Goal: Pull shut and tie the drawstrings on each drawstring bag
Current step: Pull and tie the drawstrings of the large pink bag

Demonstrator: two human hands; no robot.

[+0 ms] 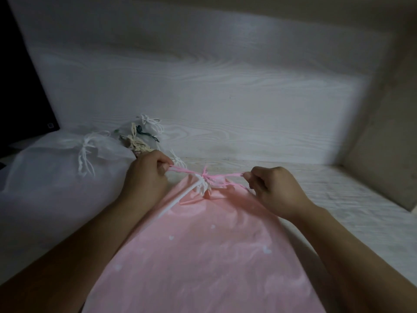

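Note:
A large pink drawstring bag (pixel 203 251) with small white hearts lies in front of me, its mouth gathered shut at the far end. Pink drawstrings (pixel 216 176) run out to both sides from a knot at the gathered mouth. My left hand (pixel 147 177) pinches the left string ends. My right hand (pixel 274 190) pinches the right string ends. The strings are stretched taut between the two hands.
A big white sheer bag (pixel 56 170) with a tied white string lies at the left. Behind it are smaller tied bags (pixel 142 134) with white, cream and dark strings. The pale wood-grain table (pixel 316 195) meets a wall panel behind; a dark object (pixel 20 91) stands far left.

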